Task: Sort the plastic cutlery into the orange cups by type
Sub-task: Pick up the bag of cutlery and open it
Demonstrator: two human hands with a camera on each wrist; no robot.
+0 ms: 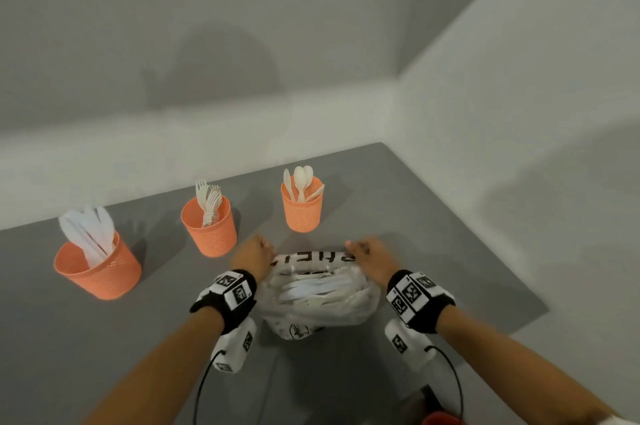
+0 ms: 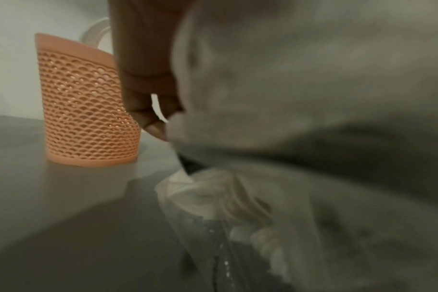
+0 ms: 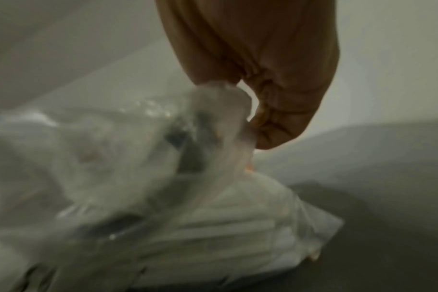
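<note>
A clear plastic bag [image 1: 313, 300] full of white cutlery lies on the grey table, between my hands. My left hand [image 1: 254, 253] grips the bag's far left edge and my right hand [image 1: 369, 256] grips its far right edge, stretching the printed rim between them. Three orange mesh cups stand behind: the left cup [image 1: 100, 268] holds knives, the middle cup [image 1: 211, 227] holds forks, the right cup [image 1: 303, 209] holds spoons. In the right wrist view my fingers [image 3: 270, 126] pinch bunched bag film [image 3: 220, 102]. The left wrist view shows the fork cup [image 2: 88, 110] beside my curled fingers [image 2: 148, 106].
The grey table [image 1: 415, 202] meets white walls at the back and right. A black cable [image 1: 204, 386] hangs from each wrist camera. Something red [image 1: 441, 419] sits at the table's near edge.
</note>
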